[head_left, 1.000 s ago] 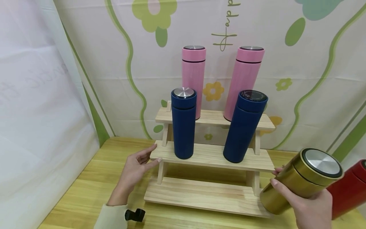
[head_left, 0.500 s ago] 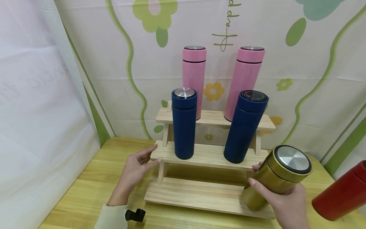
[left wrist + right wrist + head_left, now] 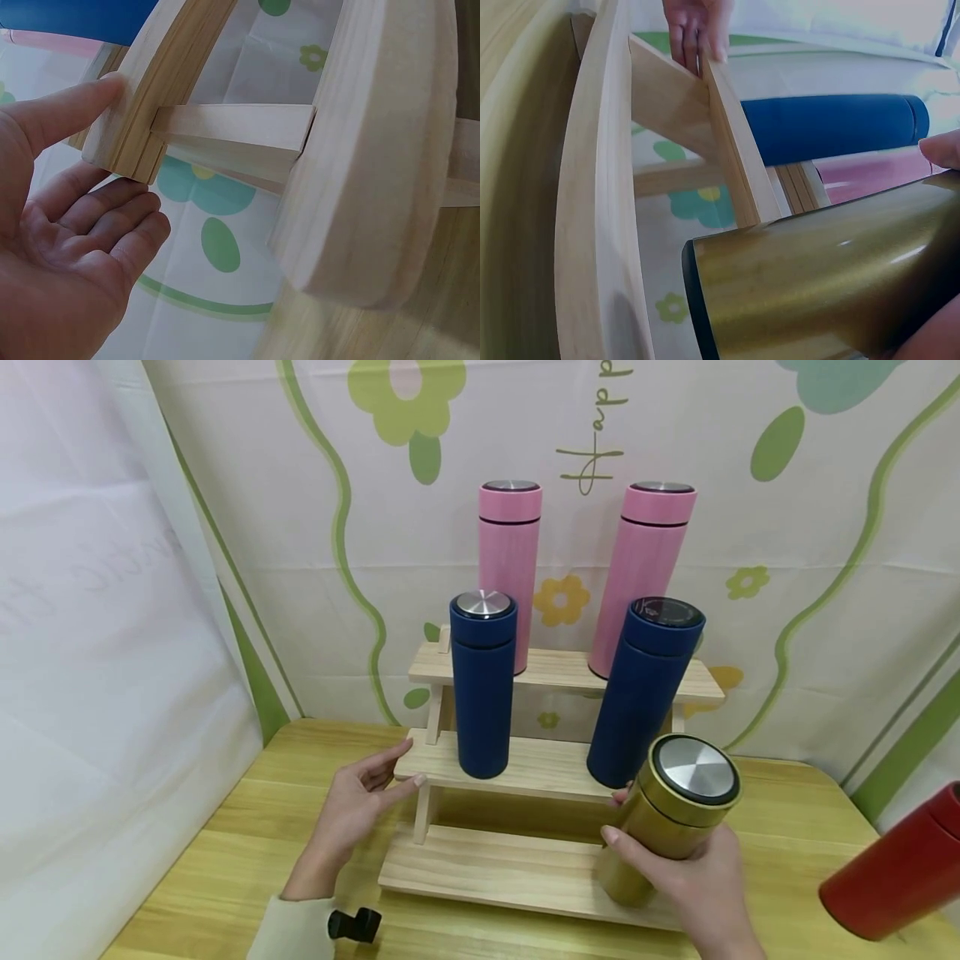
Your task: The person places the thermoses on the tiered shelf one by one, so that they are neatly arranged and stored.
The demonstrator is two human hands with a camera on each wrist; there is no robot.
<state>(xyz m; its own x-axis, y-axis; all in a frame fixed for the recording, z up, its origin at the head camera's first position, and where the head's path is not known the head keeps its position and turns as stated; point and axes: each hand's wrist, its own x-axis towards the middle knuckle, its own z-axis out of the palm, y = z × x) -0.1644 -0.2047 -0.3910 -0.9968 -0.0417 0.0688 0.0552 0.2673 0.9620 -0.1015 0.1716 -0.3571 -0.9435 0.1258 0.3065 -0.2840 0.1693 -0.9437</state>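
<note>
My right hand [image 3: 686, 881] grips a gold thermos flask [image 3: 663, 831] with a brushed silver lid, tilted over the right part of the bottom shelf of a three-tier wooden stand [image 3: 495, 868]. In the right wrist view, a gap shows between the base of the gold thermos flask [image 3: 802, 277] and the bottom shelf [image 3: 592, 225]. At the stand's left, my left hand [image 3: 358, 797] holds the end of the middle shelf between thumb and fingers. Two dark blue thermos flasks stand on that shelf, a left one [image 3: 483, 693] and a right one [image 3: 641, 693].
Two pink thermos flasks, one left [image 3: 510, 552] and one right [image 3: 648, 560], stand on the top shelf [image 3: 555, 668]. A red thermos flask [image 3: 900, 868] is on the wooden table [image 3: 802, 827] at the right. A patterned cloth [image 3: 300, 635] hangs behind the stand.
My right hand has carried the gold thermos flask leftward, from beyond the stand's right end to over the bottom shelf. The left hand keeps its place on the middle shelf.
</note>
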